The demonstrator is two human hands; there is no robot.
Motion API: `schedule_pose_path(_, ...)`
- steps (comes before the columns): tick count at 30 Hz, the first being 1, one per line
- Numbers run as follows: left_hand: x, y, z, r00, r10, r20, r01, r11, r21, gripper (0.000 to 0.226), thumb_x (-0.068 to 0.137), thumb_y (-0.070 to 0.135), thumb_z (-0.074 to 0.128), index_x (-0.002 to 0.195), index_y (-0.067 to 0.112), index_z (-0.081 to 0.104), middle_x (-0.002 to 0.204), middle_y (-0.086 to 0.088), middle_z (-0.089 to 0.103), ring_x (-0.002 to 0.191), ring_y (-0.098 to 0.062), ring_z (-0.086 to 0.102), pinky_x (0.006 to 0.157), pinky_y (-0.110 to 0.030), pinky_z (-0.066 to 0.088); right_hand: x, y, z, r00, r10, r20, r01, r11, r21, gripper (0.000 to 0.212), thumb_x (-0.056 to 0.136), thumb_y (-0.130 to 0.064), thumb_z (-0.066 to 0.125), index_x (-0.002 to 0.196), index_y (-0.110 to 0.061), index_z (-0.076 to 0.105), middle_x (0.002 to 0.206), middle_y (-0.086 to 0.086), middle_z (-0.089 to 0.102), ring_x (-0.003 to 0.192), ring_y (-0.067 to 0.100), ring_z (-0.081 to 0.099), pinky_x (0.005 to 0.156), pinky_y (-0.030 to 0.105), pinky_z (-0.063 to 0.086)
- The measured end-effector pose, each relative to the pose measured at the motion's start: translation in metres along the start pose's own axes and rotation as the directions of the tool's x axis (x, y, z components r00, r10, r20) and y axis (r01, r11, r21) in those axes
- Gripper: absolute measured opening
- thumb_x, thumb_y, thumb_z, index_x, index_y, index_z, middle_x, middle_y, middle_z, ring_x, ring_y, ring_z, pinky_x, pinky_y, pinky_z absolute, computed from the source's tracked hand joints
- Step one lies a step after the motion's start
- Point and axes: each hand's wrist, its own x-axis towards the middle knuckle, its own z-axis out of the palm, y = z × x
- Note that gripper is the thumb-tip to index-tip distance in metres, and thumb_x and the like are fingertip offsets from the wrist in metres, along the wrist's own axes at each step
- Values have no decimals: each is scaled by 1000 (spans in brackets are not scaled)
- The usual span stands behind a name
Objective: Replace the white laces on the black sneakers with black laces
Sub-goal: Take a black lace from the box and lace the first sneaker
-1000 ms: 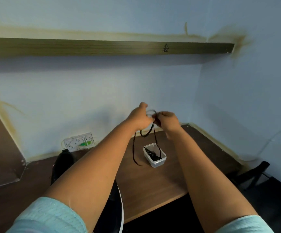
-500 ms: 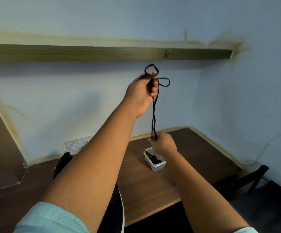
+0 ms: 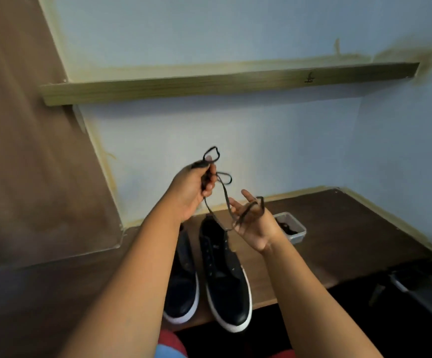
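While raised above the desk (image 3: pixel 339 228), grips the black lace (image 3: pixel 224 192) in the curled left hand (image 3: pixel 193 188), loops sticking up past the fingers. Runs down and rightward to the right hand (image 3: pixel 255 223), palm up, fingers loosely spread, lace draped across them. Below, two black sneakers (image 3: pixel 222 275) side by side, long axes toward the wall, toes nearest the viewer. Just right, small clear container (image 3: pixel 293 228) holding dark laces.
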Motion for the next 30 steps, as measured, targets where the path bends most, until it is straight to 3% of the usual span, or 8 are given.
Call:
schedule_pose_path(3,-34,-25,-49,992,-113,-54,124,943,310,31,102,19,40,75,14,54,64,-2,52,48,-9,38,43,-19,24,-7,32,1,990,139,-4,-139,988,74,50,68,6,40,112,-14,55,83,12,68,56,15,59,50,19,48)
schedule_pose_path(5,-51,-37,-80,982,-144,-122,188,797,574,32,102,23,41,75,15,55,67,-1,56,50,-9,41,43,-16,30,-6,50,4,969,243,-34,-242,970,27,51,60,10,33,101,-10,57,80,13,66,51,14,56,43,16,43)
schedule_pose_path(10,-72,-53,-136,933,-181,-309,340,724,601,27,100,14,40,78,18,56,70,3,57,43,1,46,36,-9,30,-2,87,17,931,349,-110,-361,925,-116,51,57,11,25,93,-7,56,77,14,62,64,18,56,48,19,49)
schedule_pose_path(15,-80,-73,-183,894,-202,-401,429,648,630,15,97,15,49,86,17,59,79,-2,59,67,-11,52,58,-20,39,9,105,19,969,163,-185,-209,942,-264,18,94,6,44,88,-2,58,67,11,63,65,18,63,56,18,56)
schedule_pose_path(20,-83,-93,-209,859,-198,-471,484,610,627,11,94,20,57,91,10,57,76,-4,52,72,-20,48,60,-29,34,14,101,10,975,-109,-194,13,898,-439,17,94,4,53,80,-4,57,78,11,61,74,17,61,70,17,56)
schedule_pose_path(24,-70,-97,-228,788,-149,-597,551,604,576,18,91,23,59,86,5,60,83,-13,62,83,-27,57,67,-31,38,17,106,1,945,-249,-210,19,685,-728,14,89,4,60,82,-7,64,83,10,68,81,19,67,82,26,56)
schedule_pose_path(27,-72,-86,-247,672,-38,-739,706,335,624,44,89,38,58,111,0,62,112,-20,66,101,-37,62,75,-34,45,16,110,-4,963,-259,-69,64,472,-880,28,87,11,54,81,-14,66,85,8,71,90,22,70,87,32,55)
schedule_pose_path(30,-77,-71,-247,633,0,-774,750,246,613,62,86,41,65,133,5,49,138,-18,51,123,-38,52,94,-40,45,12,118,4,959,-255,123,204,321,-925,32,86,14,48,87,-13,64,87,7,71,91,21,70,86,33,56)
